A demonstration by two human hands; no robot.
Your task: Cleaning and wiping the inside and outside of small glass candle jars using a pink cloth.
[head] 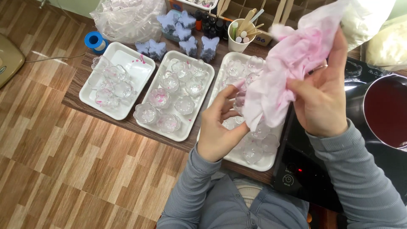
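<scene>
- Pink-stained tissue hangs between both hands, above the right-hand white tray of clear flower-shaped cups.
- Right hand, at 3 o'clock from the tissue, has its fingers closed round the crumpled upper part.
- Left hand, at 7 o'clock, pinches the tissue's lower edge between thumb and fingertips.
- At 9 o'clock sit two more white trays holding similar cups.
- Lilac butterfly shapes lie at 11 o'clock.
- A pot of dark red liquid stands at 3 o'clock on a black hob.
</scene>
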